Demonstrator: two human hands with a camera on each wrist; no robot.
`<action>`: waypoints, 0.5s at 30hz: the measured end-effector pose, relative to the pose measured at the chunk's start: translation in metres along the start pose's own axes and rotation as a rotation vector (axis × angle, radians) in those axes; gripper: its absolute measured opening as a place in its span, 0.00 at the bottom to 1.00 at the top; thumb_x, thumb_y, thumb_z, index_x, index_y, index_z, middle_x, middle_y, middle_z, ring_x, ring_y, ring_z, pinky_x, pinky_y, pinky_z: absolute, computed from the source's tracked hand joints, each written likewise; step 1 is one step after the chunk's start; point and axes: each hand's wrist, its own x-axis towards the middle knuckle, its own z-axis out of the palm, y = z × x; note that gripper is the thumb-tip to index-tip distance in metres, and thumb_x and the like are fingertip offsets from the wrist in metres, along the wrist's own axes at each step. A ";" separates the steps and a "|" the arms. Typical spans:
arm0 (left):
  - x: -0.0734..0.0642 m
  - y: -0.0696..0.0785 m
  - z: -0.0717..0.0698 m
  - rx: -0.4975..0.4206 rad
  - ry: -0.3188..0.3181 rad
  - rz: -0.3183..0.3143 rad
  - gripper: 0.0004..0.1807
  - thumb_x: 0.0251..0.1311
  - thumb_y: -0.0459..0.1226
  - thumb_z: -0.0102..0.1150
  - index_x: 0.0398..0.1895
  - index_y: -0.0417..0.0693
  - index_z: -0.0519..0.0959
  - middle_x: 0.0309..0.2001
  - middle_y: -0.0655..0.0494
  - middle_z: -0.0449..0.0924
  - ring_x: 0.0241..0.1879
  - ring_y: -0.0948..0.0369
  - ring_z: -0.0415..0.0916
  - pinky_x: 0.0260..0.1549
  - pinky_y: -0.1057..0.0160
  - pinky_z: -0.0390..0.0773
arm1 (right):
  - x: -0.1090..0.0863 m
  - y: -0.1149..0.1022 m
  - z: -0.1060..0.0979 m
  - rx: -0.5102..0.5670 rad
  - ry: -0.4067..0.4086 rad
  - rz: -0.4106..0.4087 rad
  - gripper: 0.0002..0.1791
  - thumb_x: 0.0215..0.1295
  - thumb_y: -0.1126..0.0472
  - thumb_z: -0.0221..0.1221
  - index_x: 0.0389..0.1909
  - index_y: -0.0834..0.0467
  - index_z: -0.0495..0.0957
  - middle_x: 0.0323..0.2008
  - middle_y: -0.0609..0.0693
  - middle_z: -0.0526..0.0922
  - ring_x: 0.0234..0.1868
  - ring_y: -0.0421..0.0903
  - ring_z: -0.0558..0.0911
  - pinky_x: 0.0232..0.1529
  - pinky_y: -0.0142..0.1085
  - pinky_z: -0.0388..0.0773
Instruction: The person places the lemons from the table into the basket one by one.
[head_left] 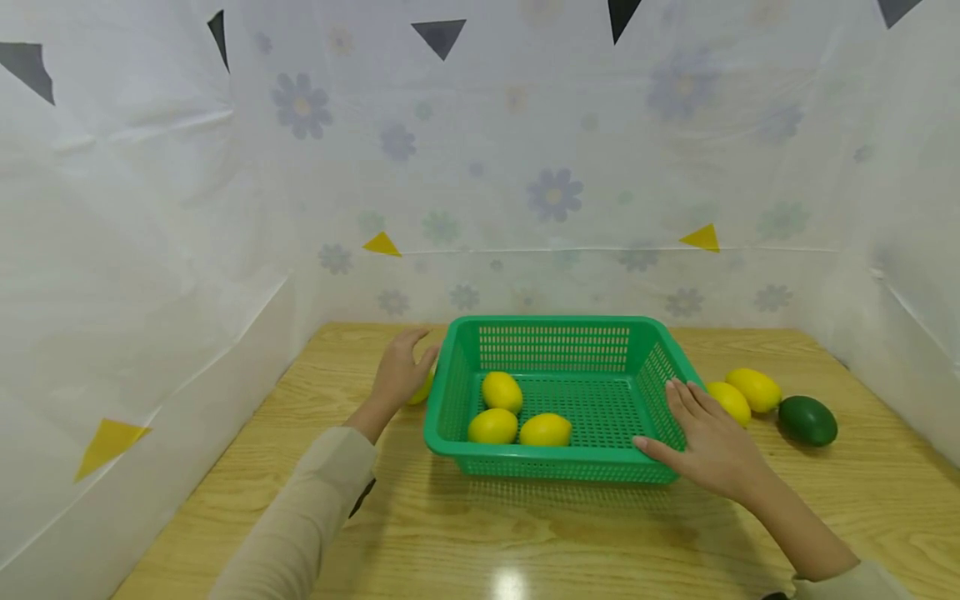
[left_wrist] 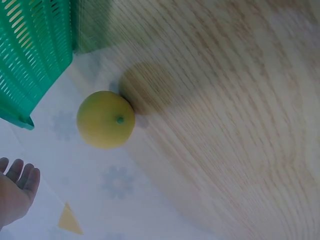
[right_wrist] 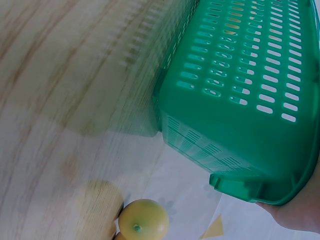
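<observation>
Clearly, the hands are well apart, one on either side of a green basket near the middle of the tabletop. The right hand rests on the basket's right rim by the near corner, its fingers stretched along the edge and the thumb spread toward the near rim. The left hand is just beside the left rim, its fingers relaxed and gripping nothing; the left wrist view shows a gap between it and the basket.

Three yellow fruits lie inside the basket, all in its left half: a far fruit, a near-left fruit and a near-right fruit. Outside, a left fruit, also yellow, sits on the tabletop to the left of the basket, partly covered by the left hand in the head view. To the right of the basket are two more yellow fruits, a nearer one and a farther one, with a dark green fruit just beside them, farther right.

Pale sleeves cover both forearms. White sheeting with faint flowers and grey and yellow triangles rises along the far, left and right sides.
</observation>
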 end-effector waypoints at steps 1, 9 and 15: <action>-0.001 -0.001 0.000 0.005 0.004 0.000 0.24 0.67 0.42 0.49 0.59 0.34 0.70 0.59 0.37 0.70 0.61 0.43 0.66 0.59 0.45 0.68 | 0.000 0.000 0.000 0.001 0.000 0.000 0.52 0.61 0.35 0.51 0.68 0.73 0.48 0.68 0.73 0.51 0.68 0.70 0.52 0.63 0.62 0.52; -0.004 -0.011 0.002 0.061 0.016 -0.016 0.22 0.66 0.40 0.50 0.57 0.33 0.71 0.57 0.36 0.72 0.58 0.43 0.68 0.57 0.46 0.70 | 0.000 0.000 0.000 -0.002 -0.002 0.001 0.52 0.61 0.35 0.51 0.68 0.73 0.48 0.68 0.73 0.51 0.68 0.70 0.52 0.63 0.62 0.53; -0.008 -0.020 0.006 0.149 -0.020 -0.079 0.22 0.65 0.39 0.51 0.56 0.31 0.72 0.57 0.36 0.72 0.58 0.43 0.68 0.56 0.47 0.72 | -0.001 0.000 0.001 0.001 -0.006 0.004 0.52 0.61 0.35 0.51 0.68 0.73 0.48 0.68 0.72 0.50 0.68 0.70 0.51 0.63 0.62 0.52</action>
